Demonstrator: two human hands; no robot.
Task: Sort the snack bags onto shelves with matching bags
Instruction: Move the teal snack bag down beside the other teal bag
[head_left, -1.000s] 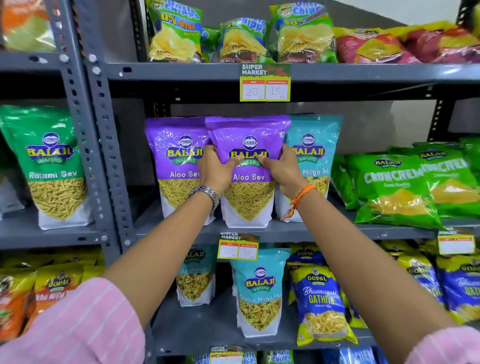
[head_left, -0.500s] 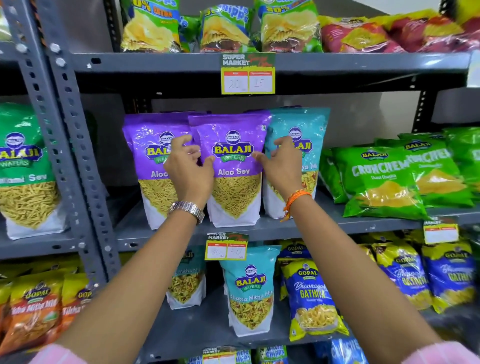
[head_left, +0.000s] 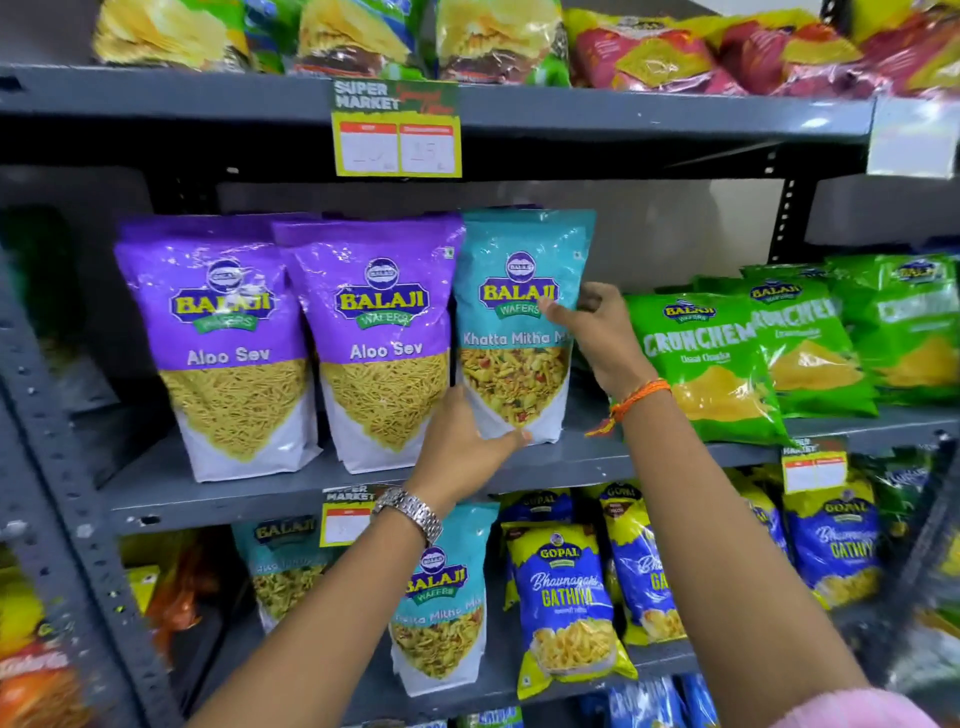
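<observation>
A teal Khatta Mitha Mix bag (head_left: 519, 291) stands upright on the middle shelf (head_left: 270, 493), right of two purple Aloo Sev bags (head_left: 223, 343) (head_left: 382, 338). My left hand (head_left: 460, 447) grips the teal bag at its lower left corner. My right hand (head_left: 602, 338) holds its right edge, thumb on the front. More teal Khatta Mitha bags (head_left: 441, 603) stand on the shelf below.
Green Crunchem bags (head_left: 711, 364) lean on the same shelf to the right. Blue Gopal Gathiya bags (head_left: 566, 603) fill the lower shelf. Chip bags (head_left: 358, 36) line the top shelf above a price tag (head_left: 397, 135). A grey upright (head_left: 57, 467) stands at the left.
Both hands have left the right purple Aloo Sev bag, which now stands on the shelf, and moved right onto the teal bag. The view has shifted right and closer.
</observation>
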